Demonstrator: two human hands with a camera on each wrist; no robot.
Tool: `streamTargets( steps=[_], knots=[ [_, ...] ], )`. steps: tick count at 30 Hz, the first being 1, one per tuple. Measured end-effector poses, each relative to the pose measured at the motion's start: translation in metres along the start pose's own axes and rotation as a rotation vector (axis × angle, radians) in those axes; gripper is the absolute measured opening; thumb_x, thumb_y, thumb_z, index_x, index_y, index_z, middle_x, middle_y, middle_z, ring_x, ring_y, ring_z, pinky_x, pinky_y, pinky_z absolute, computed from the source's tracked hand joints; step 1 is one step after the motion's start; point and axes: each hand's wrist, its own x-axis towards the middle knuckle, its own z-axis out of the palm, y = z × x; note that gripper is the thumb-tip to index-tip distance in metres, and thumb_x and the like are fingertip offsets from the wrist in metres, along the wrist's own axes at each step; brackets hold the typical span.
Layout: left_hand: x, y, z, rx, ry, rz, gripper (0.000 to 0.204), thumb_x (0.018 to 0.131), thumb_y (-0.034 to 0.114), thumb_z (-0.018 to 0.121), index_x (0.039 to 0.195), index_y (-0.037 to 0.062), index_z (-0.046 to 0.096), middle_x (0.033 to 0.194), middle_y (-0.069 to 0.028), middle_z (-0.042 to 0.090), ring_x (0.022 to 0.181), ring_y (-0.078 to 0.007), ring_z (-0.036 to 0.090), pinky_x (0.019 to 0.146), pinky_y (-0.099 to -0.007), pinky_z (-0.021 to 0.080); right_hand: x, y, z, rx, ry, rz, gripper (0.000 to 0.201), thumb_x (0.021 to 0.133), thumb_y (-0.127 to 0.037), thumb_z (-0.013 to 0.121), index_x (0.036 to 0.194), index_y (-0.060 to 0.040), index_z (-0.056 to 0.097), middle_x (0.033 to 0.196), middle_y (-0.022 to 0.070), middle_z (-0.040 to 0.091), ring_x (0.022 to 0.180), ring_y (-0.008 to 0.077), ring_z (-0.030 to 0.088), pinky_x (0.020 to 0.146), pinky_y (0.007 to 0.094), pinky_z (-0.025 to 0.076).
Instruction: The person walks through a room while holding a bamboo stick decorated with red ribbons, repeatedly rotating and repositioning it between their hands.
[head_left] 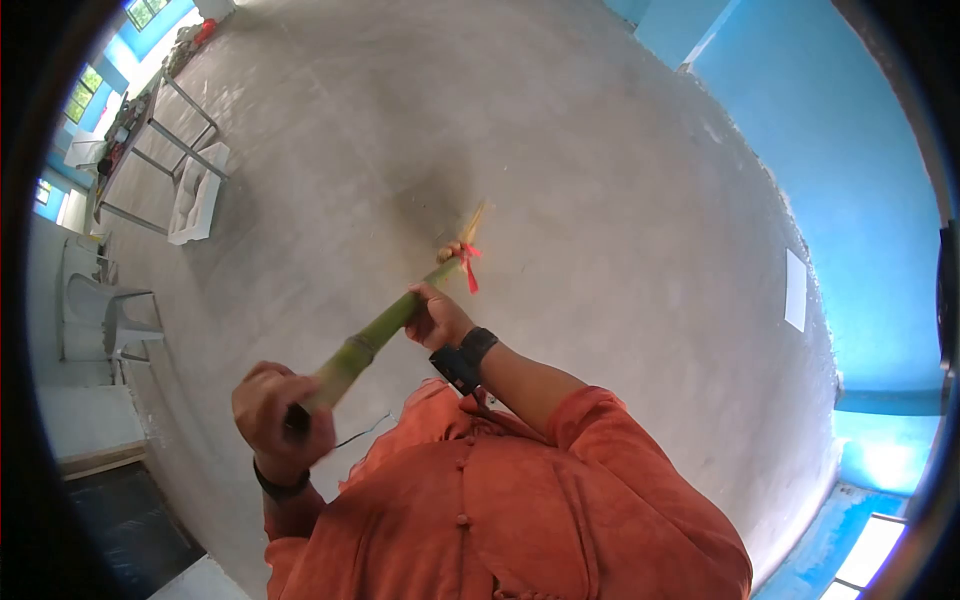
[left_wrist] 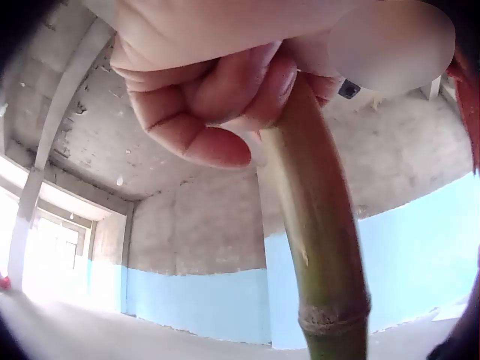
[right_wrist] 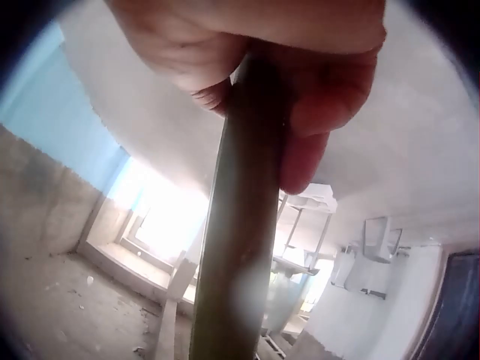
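A green bamboo pole [head_left: 385,328] slants across in front of the orange-shirted body in the head view. My left hand [head_left: 275,412], slightly blurred, grips its near end, where a dark hollow opening shows. Farther up the pole, past a ringed node [head_left: 362,348], my right hand [head_left: 438,320] holds it. Near the far end a bright red ribbon [head_left: 471,272] is tied, with knobbly brown lumps [head_left: 452,250] beside it and a pale yellow pointed tip [head_left: 477,218] beyond. In the left wrist view curled fingers [left_wrist: 217,112] lie against the bamboo; the right wrist view shows fingers [right_wrist: 330,112] around it.
Bare concrete floor [head_left: 600,250] surrounds the body. To the left stand a metal-legged table [head_left: 135,140] with items on it, a white foam block [head_left: 198,195] and a pale chair [head_left: 110,310]. A blue wall [head_left: 850,150] runs along the right.
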Motion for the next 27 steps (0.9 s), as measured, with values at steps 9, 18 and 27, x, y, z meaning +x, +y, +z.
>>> streamTargets(
  steps=[9, 18, 27],
  knots=[
    [0.001, -0.019, 0.04, -0.194, -0.005, -0.107, 0.014, 0.065, 0.009, 0.058, 0.077, 0.004, 0.057, 0.059, -0.0047, 0.052, 0.047, -0.0206, 0.048, 0.048, -0.03, 0.041, -0.067, -0.041, -0.039, -0.006, 0.127, -0.3, 0.018, 0.083, -0.032, 0.054, 0.079, -0.0146, 0.052, 0.069, -0.0007, 0.058, 0.06, 0.0158, 0.059, 0.046, 0.0251, 0.041],
    [0.032, 0.002, 0.209, -0.633, -0.725, -0.304, 0.018, 0.08, 0.021, 0.057, 0.094, 0.0094, 0.057, 0.068, -0.0095, 0.059, 0.055, -0.0236, 0.056, 0.052, -0.031, 0.044, -0.164, -0.066, -0.258, 0.085, 0.477, -0.303, 0.031, 0.081, -0.031, 0.048, 0.083, -0.0002, 0.053, 0.065, 0.0151, 0.055, 0.052, 0.0226, 0.052, 0.041, 0.0296, 0.042],
    [0.035, 0.065, 0.344, -0.685, -0.929, -0.135, 0.025, 0.085, 0.029, 0.052, 0.099, 0.0086, 0.057, 0.079, -0.0117, 0.062, 0.069, -0.0281, 0.06, 0.059, -0.0337, 0.046, -0.228, -0.081, -0.357, 0.108, 0.625, -0.201, 0.032, 0.079, -0.03, 0.043, 0.081, 0.0006, 0.052, 0.065, 0.0145, 0.054, 0.051, 0.0211, 0.05, 0.043, 0.0282, 0.043]
  ],
)
